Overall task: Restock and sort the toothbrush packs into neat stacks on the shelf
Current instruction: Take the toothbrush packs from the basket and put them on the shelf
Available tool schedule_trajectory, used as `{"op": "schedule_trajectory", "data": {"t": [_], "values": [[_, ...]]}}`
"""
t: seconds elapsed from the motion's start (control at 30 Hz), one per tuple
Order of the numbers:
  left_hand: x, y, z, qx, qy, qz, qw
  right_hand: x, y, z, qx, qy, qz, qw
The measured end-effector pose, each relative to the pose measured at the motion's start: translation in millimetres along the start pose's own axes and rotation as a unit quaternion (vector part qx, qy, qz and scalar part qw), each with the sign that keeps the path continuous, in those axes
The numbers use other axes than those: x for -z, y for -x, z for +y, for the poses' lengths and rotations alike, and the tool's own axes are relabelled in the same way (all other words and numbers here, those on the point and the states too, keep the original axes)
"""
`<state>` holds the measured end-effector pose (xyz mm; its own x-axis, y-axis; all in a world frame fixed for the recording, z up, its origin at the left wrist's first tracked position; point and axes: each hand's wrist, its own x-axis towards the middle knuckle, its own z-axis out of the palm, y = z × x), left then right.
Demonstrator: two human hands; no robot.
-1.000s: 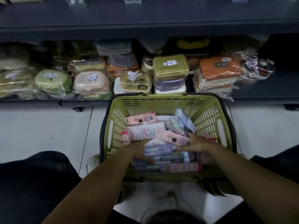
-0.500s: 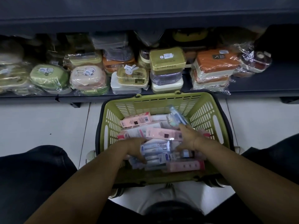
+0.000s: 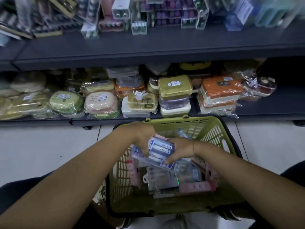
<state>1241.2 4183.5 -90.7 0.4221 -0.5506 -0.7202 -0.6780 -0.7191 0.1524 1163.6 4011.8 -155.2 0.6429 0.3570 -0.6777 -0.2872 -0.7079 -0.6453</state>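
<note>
Both hands have come up out of the basket (image 3: 212, 129) with a bundle of blue packs (image 3: 160, 148), and the view has tipped up to take in the upper shelf (image 3: 148, 47). The left hand (image 3: 142, 138) grips the bundle's left end, its fingers (image 3: 144, 150) curled down round it. The right hand (image 3: 181, 149) clamps the right end, thumb on the near edge. The bundle hangs over the basket's middle, clear of the loose packs (image 3: 165, 180) lying below.

The risk, as I judge it, is the grip: several slick packs are squeezed only at their ends (nothing shows under the middle), so one could slip out and fall into the basket or onto the floor (image 3: 41, 146). The stock (image 3: 138, 22) along the upper shelf's back edge leans every way. Pushing the bundle in among it could topple it. The boxes (image 3: 175, 86) on the lower shelf sit out of the way.
</note>
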Motion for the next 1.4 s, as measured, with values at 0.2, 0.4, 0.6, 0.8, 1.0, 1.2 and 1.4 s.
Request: {"op": "schedule_trajectory", "data": {"t": [0.2, 0.4, 0.6, 0.8, 1.0, 1.2, 1.4], "values": [[114.0, 41.2, 7.1, 0.041, -0.241, 0.150, 0.958, 68.2, 41.0, -49.1, 0.068, -0.027, 0.181, 0.981], [201.4, 68.5, -11.9, 0.008, 0.130, 0.650, 0.749, 188.1, 87.8, -117.3, 0.161, -0.278, 0.328, 0.889], [250.8, 41.5, -23.5, -0.131, 0.732, 0.354, 0.567, 272.3, 63.2, -227.7, 0.201, -0.355, 0.357, 0.840], [302.9, 54.2, -93.5, -0.038, 0.727, 0.410, 0.549, 315.7, 18.7, -277.2, 0.183, -0.315, 0.416, 0.833], [336.1, 22.9, -168.7, 0.067, 0.636, 0.469, 0.609, 338.0, 0.6, -283.9, 0.171, -0.167, 0.528, 0.815], [312.6, 29.2, -141.9, 0.082, 0.491, 0.601, 0.625, 317.2, 4.5, -256.3, 0.210, -0.096, 0.551, 0.802], [154.3, 46.6, -50.4, -0.002, 0.272, 0.780, 0.564, 191.3, 45.4, -161.7, 0.337, -0.139, 0.405, 0.838]]}}
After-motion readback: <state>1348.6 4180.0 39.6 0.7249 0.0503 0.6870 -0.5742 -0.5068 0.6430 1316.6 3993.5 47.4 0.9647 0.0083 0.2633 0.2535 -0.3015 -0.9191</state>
